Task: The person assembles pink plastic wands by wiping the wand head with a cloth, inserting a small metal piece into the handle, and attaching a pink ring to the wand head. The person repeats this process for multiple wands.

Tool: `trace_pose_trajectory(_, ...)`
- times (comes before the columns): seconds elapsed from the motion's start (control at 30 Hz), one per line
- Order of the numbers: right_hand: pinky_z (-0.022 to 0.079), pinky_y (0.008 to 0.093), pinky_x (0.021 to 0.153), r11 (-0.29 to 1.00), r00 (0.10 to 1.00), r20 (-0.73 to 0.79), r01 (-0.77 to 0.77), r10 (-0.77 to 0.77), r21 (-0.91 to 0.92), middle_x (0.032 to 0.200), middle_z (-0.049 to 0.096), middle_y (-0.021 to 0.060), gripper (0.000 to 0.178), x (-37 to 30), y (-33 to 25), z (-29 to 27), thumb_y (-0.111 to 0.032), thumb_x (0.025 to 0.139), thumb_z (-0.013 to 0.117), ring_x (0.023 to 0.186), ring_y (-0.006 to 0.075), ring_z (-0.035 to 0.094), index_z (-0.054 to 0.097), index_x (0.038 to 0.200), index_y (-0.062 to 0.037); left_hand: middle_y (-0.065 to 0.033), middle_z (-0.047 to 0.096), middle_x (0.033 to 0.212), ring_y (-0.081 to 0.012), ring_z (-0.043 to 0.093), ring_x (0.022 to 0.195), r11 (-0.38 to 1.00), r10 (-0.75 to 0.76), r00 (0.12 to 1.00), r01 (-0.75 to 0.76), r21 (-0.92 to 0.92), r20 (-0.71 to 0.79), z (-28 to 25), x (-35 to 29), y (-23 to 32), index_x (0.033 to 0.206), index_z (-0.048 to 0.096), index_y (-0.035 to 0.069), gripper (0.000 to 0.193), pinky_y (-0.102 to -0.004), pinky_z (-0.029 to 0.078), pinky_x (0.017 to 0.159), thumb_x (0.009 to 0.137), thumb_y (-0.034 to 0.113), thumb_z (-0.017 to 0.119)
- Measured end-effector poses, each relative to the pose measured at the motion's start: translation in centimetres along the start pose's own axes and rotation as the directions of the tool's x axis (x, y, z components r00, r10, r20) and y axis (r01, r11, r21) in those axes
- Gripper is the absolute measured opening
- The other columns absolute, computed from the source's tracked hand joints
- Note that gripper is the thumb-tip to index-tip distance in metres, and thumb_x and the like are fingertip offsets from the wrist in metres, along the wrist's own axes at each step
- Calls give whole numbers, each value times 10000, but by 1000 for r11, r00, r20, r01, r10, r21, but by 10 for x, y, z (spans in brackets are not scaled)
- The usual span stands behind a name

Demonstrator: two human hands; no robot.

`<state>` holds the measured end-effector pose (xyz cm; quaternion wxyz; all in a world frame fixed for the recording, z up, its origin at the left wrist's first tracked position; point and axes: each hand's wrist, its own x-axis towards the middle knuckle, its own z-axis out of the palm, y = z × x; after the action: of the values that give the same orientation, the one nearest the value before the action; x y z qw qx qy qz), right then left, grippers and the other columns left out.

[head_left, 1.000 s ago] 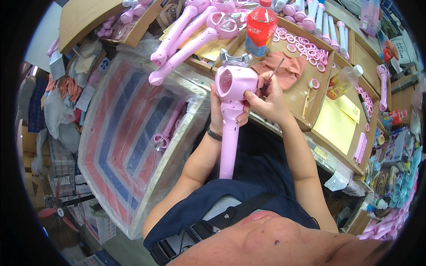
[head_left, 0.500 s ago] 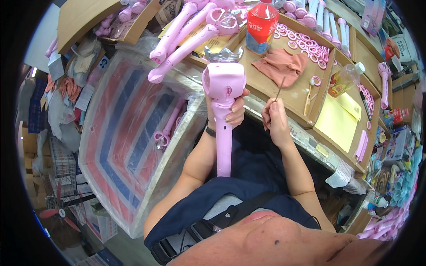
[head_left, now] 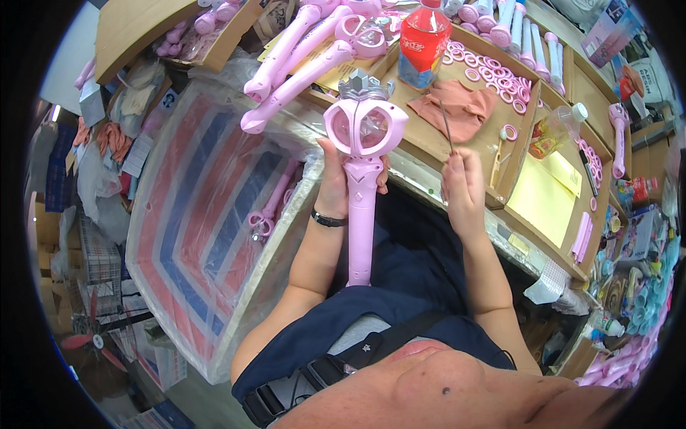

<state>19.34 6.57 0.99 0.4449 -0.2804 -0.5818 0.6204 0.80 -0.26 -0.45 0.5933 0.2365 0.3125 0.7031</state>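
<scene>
My left hand (head_left: 334, 179) is wrapped round the neck of a pink toy wand (head_left: 361, 214), which stands upright before my body. Its ring-shaped head frames a clear ball, and a silver crown (head_left: 366, 87) tops it. To the right, my right hand (head_left: 463, 184) is closed in a pinch on a thin, dark metal rod (head_left: 446, 125) that points up and slightly left, apart from the wand. Whether the rod is a tool such as tweezers or a brush I cannot tell. Beyond its tip lies a folded salmon-coloured cloth (head_left: 457, 111).
Cardboard trays on the bench hold pink rings (head_left: 493, 71), a yellow paper pad (head_left: 547, 200) and a small yellow-handled tool (head_left: 496, 164). A red-labelled bottle (head_left: 423, 46) and a clear bottle (head_left: 557, 130) stand there. More pink wands (head_left: 296, 86) lie far left, above a plastic-covered striped surface (head_left: 200, 214).
The wand has turned about its long axis, so the ring front with the clear ball now faces up. My right hand has shifted slightly right, its rod tilting left.
</scene>
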Motion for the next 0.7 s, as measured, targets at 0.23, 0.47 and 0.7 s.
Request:
trace_pose_trajectory(0.23, 417, 228, 658, 983, 996, 64, 79, -69, -168, 886, 565, 92, 225, 17, -6, 21, -163, 952, 493, 740, 89, 498, 445, 1089, 10, -84, 593, 819, -145, 596, 602, 1000, -14, 1000, 14, -14, -27, -3, -12, 3, 1102, 523, 22, 903, -260, 522, 490, 758, 814, 257)
trace_pose_trajectory(0.47, 439, 269, 489, 635, 901, 212, 420, -379, -649, 668, 559, 47, 141, -17, -33, 10, -49, 781, 672, 534, 145, 548, 609, 907, -48, -111, 581, 855, -146, 569, 582, 998, 46, 993, -51, -45, -112, -13, -19, 10, 1039, 548, 6, 899, -244, 472, 464, 746, 820, 302)
trace_pose_trajectory(0.7, 430, 303, 459, 421, 786, 341, 579, -516, -698, 663, 535, 48, 223, -16, -64, 8, -26, 678, 717, 522, 204, 543, 617, 871, -74, -95, 602, 860, -150, 597, 627, 994, 80, 991, -71, 78, -107, 1, -20, 12, 1062, 553, 31, 819, -255, 495, 500, 803, 763, 293)
